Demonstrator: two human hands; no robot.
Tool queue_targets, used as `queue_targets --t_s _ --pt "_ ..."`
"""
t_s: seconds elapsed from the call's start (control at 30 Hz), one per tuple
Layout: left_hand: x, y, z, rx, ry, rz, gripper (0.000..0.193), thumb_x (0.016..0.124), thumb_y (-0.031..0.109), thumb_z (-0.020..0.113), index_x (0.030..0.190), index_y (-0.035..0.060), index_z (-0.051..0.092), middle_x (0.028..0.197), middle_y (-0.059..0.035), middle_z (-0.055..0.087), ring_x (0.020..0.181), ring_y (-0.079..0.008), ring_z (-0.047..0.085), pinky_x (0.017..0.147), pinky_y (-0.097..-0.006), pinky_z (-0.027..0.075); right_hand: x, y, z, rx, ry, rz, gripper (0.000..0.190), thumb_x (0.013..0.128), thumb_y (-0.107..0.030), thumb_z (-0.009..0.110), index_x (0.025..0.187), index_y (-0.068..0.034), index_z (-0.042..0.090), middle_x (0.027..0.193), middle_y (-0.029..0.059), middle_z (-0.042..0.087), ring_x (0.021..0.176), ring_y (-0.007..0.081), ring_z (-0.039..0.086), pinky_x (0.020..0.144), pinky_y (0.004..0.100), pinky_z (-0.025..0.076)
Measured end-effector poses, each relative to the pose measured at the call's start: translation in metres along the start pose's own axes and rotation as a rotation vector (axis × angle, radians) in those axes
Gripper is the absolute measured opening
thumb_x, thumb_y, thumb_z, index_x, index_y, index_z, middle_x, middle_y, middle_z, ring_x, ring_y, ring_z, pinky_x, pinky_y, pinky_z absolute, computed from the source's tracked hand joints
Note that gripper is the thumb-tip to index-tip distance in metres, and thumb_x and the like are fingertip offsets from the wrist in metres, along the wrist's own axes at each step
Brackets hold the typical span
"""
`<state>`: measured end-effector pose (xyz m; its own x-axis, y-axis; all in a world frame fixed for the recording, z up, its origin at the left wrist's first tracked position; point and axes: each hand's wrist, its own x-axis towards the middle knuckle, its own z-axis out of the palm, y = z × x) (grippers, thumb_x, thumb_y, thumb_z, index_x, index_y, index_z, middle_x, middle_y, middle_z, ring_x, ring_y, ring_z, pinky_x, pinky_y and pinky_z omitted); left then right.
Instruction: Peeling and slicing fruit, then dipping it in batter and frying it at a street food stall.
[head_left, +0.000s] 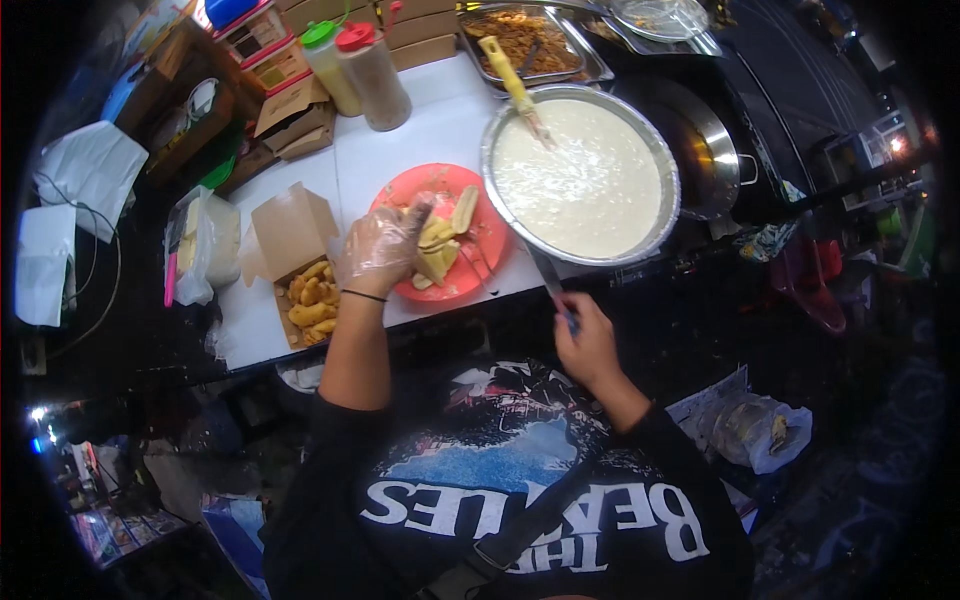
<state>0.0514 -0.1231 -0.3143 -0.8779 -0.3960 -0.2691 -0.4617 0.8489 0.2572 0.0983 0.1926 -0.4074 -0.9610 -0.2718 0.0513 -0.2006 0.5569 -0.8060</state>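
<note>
My left hand (382, 247), in a clear plastic glove, is over the left part of a red plate (487, 225) with cut bananas (442, 236); its fingers are at the fruit, and whether they grip a piece is not clear. A fork-like metal utensil lies at the plate's right side. My right hand (587, 337), bare, holds a knife (545, 271) by its handle, blade pointing up beside the plate. Beyond it stands a large metal basin (671, 206) of pale batter (585, 180), with a yellow-handled brush (506, 71) in it. Fried pieces (311, 300) fill an open cardboard box (292, 232) at the left.
Two squeeze bottles, green-capped (330, 71) and red-capped (375, 79), stand at the back. A metal tray (574, 56) of brown food is behind the basin. To the right sits a pan (724, 150) of oil. A plastic tub (217, 240) stands far left on the white table (442, 97).
</note>
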Motion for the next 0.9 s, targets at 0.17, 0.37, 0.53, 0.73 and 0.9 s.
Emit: queue_targets --t_s 0.17,0.37,0.53,0.73,0.9 --pt "0.012 -0.072 0.039 0.383 0.434 0.566 0.048 0.088 0.007 0.056 0.136 0.0095 0.056 0.111 -0.0155 0.066 0.096 -0.0344 0.066 0.084 -0.0460 0.055 0.024 0.025 -0.034 -0.161 -0.046 -0.039 0.031 0.089 -0.019 0.069 0.116 -0.004 0.065 0.106 0.0207 0.068 0.100 0.0409 0.066 0.089 0.0464 0.053" --pt "-0.024 -0.038 0.039 -0.611 0.407 -0.203 0.032 0.103 0.022 0.059 0.126 -0.0001 0.059 0.105 -0.0128 0.066 0.095 -0.0264 0.065 0.089 -0.0365 0.052 0.036 0.213 -0.173 -0.077 0.309 0.081 0.018 0.091 -0.016 0.068 0.077 -0.005 0.072 0.105 0.0186 0.071 0.093 0.0374 0.069 0.078 0.0444 0.054" --pt "-0.053 -0.011 0.093 -0.921 0.977 -0.151 0.036 0.104 0.032 0.061 0.116 -0.0019 0.060 0.102 -0.0077 0.066 0.093 -0.0164 0.062 0.086 -0.0301 0.051 0.058 0.374 -0.218 -0.344 0.063 0.408 0.018 0.091 -0.022 0.066 0.100 -0.007 0.071 0.108 0.0194 0.071 0.100 0.0386 0.068 0.084 0.0481 0.054" --pt "-0.107 0.038 0.118 -0.841 1.146 -0.155 0.030 0.103 0.026 0.062 0.117 -0.0007 0.058 0.107 -0.0089 0.066 0.095 -0.0160 0.064 0.081 -0.0283 0.053 0.087 0.380 -0.174 -0.640 -0.476 0.352 0.068 0.090 -0.017 0.060 0.155 -0.013 0.038 0.125 0.0157 0.067 0.116 0.0356 0.064 0.097 0.0464 0.052" --pt "-0.158 0.042 0.126 -0.647 1.195 -0.324 0.029 0.102 0.023 0.064 0.116 -0.0019 0.057 0.107 -0.0106 0.067 0.094 -0.0166 0.065 0.082 -0.0279 0.053 0.092 0.386 -0.158 -0.702 -0.577 0.338 0.073 0.090 -0.017 0.058 0.158 -0.013 0.032 0.126 0.0155 0.067 0.112 0.0354 0.066 0.095 0.0470 0.053"
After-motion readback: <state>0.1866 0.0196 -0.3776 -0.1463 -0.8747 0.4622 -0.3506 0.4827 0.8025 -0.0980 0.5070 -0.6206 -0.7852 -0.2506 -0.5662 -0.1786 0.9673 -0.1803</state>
